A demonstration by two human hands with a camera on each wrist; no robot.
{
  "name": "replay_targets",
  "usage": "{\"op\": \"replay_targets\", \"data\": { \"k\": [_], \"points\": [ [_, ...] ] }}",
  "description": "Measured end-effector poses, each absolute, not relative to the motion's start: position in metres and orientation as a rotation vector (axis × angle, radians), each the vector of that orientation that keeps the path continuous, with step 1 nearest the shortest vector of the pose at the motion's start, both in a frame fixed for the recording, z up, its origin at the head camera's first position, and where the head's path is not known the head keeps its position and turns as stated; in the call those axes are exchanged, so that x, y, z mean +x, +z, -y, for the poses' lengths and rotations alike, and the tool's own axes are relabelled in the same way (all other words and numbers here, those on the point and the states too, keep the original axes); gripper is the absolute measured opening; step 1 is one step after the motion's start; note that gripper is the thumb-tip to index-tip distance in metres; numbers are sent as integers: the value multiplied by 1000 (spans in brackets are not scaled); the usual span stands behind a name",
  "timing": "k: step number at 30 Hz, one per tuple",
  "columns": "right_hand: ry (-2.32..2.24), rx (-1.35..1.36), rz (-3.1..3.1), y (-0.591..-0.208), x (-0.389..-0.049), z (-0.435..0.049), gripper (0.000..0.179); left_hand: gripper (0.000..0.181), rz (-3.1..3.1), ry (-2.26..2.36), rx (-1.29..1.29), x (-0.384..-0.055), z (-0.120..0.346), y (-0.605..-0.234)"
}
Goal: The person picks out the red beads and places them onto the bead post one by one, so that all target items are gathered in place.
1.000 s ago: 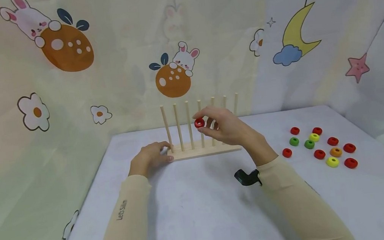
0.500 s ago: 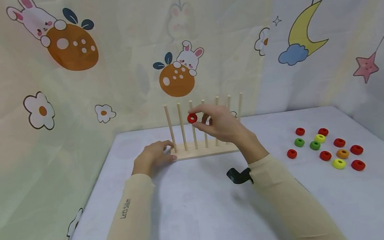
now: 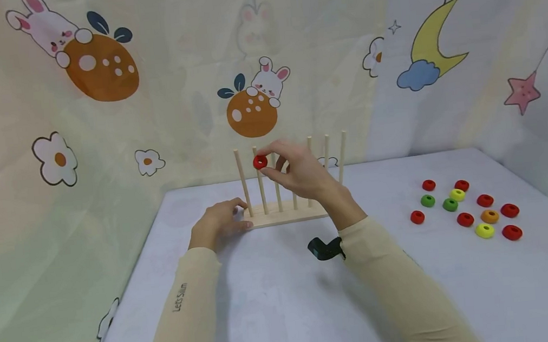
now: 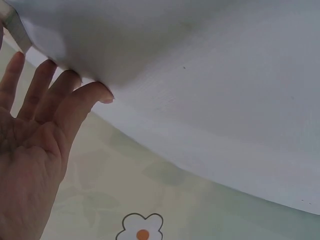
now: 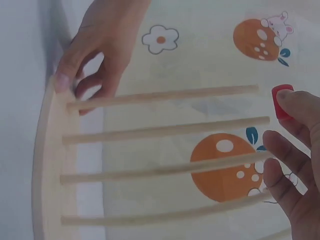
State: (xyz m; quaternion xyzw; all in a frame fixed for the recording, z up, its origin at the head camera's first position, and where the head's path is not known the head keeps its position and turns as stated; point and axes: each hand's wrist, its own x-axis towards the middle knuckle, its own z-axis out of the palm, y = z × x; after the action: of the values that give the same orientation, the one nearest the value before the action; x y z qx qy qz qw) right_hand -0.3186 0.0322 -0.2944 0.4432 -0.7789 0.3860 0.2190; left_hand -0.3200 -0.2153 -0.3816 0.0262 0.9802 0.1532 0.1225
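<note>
A red ring-shaped bead (image 3: 260, 162) is pinched between the thumb and fingertips of my right hand (image 3: 298, 171). In the head view it overlaps the top of the second peg from the left. The right wrist view shows the bead (image 5: 282, 101) just beyond the tip of the leftmost peg (image 5: 170, 96), apart from it. My left hand (image 3: 217, 225) grips the left end of the wooden peg stand (image 3: 283, 217), thumb in front and fingers behind. Several bare upright pegs rise from its base; my right hand hides some of them.
Loose red, green, yellow and orange beads (image 3: 490, 216) lie scattered on the right side of the white table (image 3: 275, 301). A patterned cloth wall (image 3: 174, 93) stands close behind the stand. A black device (image 3: 325, 248) sits on the right wrist.
My right hand has carried the red bead leftward and slightly up, past the middle pegs to the second peg's top. My left hand has stayed at the stand's end.
</note>
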Motion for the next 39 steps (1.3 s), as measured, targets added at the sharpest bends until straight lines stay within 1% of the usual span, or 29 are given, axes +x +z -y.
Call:
{"op": "replay_targets", "data": {
  "k": [5, 11, 18, 28, 32, 35, 39],
  "points": [
    [1107, 1163, 2139, -297, -320, -17, 32, 59, -2870, 451, 50, -321, 218, -382],
    [1093, 1098, 2183, -294, -325, -11, 32, 60, -2871, 495, 94, -321, 216, -381],
    [959, 1113, 2178, -292, -327, -2, 28, 58, -2881, 490, 80, -321, 216, -382],
    [1094, 1038, 2117, -288, -330, 17, 28, 59, -2871, 462, 73, -321, 220, -383],
    [1162, 978, 2124, -288, -331, 20, 30, 59, -2873, 450, 134, -323, 220, -383],
    [1159, 974, 2144, -289, -333, 21, 30, 60, -2870, 441, 150, -325, 219, -384],
    [1105, 973, 2188, -289, -335, 24, 30, 61, -2859, 449, 103, -326, 218, -386]
  ]
}}
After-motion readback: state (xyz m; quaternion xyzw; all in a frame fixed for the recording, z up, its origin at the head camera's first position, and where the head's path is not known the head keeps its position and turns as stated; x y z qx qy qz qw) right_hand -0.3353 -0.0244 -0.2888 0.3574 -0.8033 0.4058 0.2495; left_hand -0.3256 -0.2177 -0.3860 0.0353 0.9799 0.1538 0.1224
